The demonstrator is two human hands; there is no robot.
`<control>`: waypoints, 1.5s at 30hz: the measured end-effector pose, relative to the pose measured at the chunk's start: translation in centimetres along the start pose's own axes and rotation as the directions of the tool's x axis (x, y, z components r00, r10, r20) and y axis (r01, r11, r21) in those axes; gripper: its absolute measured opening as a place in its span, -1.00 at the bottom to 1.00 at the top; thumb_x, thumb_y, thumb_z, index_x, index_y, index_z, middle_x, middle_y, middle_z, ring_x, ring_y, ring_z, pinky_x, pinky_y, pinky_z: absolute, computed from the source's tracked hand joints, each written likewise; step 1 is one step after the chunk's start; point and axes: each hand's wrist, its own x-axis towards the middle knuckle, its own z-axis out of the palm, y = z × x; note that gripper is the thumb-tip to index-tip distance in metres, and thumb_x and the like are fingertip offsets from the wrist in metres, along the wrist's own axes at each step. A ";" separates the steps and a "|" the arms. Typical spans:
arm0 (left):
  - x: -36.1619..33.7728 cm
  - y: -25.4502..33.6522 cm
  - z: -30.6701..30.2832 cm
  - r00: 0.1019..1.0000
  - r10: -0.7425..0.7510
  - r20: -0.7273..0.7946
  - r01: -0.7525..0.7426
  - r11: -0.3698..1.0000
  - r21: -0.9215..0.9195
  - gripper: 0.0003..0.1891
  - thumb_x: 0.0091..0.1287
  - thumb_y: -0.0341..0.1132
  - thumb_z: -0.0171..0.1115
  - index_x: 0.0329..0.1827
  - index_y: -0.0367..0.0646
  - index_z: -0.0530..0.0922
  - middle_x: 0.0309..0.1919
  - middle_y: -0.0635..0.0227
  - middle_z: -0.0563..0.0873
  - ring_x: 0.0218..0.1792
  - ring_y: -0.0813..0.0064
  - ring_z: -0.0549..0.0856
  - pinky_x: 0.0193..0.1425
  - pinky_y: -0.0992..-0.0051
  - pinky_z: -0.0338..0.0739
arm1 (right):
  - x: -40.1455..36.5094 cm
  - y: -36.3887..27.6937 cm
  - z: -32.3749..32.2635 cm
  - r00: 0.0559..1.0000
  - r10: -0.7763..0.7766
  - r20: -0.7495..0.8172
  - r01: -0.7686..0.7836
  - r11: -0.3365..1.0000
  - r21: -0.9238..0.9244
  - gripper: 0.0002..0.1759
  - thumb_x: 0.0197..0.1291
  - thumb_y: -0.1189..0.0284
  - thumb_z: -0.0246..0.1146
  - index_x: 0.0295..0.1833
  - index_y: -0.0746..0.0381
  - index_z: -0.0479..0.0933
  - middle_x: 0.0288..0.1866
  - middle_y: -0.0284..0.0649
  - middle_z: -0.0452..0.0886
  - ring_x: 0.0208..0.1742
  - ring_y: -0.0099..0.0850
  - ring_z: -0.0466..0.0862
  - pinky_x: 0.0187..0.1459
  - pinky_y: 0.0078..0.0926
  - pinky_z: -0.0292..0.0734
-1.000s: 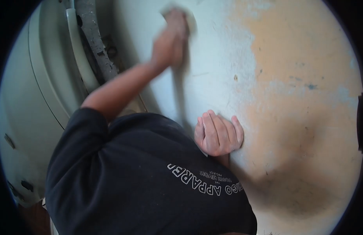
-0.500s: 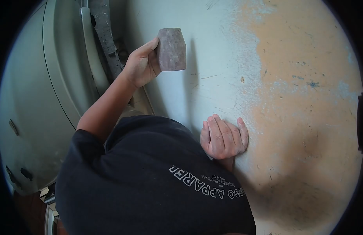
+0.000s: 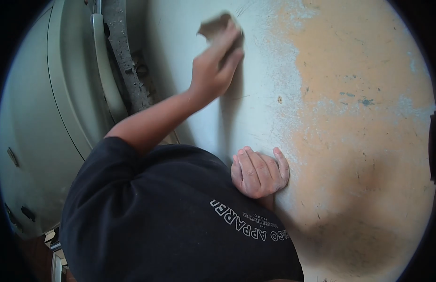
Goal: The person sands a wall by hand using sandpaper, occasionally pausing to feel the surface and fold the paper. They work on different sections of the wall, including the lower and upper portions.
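My left hand (image 3: 215,66) is closed on a bent piece of sandpaper (image 3: 212,27), brownish grey and blurred by motion. It is held at the pale upper part of a painted surface (image 3: 260,113); my fingers cover part of the sheet. Close to my shirt, my right hand (image 3: 259,173) lies against the same surface, back of the hand showing. Its fingers are extended and slightly bent, one of them set apart from the others, and nothing shows in them. Whitish dust marks the right hand.
To the right, the surface has a large worn orange patch (image 3: 345,127) with scratches and chips. A pale green-grey panel (image 3: 30,117) with a long light bar (image 3: 105,70) stands on the left. My dark shirt (image 3: 171,221) fills the lower middle.
My left hand has moved up and to the right with the sandpaper, which was flat toward me and is now bent under the fingers. My right hand keeps its pose.
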 end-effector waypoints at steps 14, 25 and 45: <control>-0.6 -1.3 -0.4 0.998 0.059 -0.030 -0.056 0.994 0.089 -0.56 0.14 -0.16 0.53 -0.03 -0.20 0.58 -0.17 0.31 0.54 -0.13 0.46 0.51 -0.04 0.50 0.46 | -0.4 0.0 0.2 1.000 -0.009 -0.011 0.009 0.998 -0.064 -0.89 0.07 0.36 0.29 -0.28 0.10 0.67 -0.43 -0.40 0.71 -0.50 -0.56 0.61 0.14 -0.30 0.43; -3.4 3.0 0.5 0.887 0.345 0.307 -0.337 0.938 -0.080 -0.55 0.42 0.00 0.08 0.26 -0.01 0.57 0.38 0.07 0.46 0.48 0.04 0.31 0.58 -0.06 -0.13 | 0.2 -0.2 0.7 0.999 -0.012 -0.046 0.004 0.986 -0.168 -0.88 0.10 0.34 0.29 -0.25 0.10 0.65 -0.49 -0.43 0.68 -0.53 -0.56 0.58 0.09 -0.37 0.43; 9.1 -7.4 -3.6 0.910 -0.413 0.010 0.402 0.891 0.210 -0.54 0.63 -0.20 -0.30 0.35 -0.38 0.34 0.22 -0.11 0.55 0.09 0.17 0.66 0.03 0.31 0.58 | 0.2 -0.7 0.4 0.999 0.035 -0.019 -0.038 0.977 -0.212 -0.88 0.15 0.23 0.28 -0.28 0.01 0.61 -0.52 -0.51 0.61 -0.54 -0.61 0.52 0.12 -0.42 0.39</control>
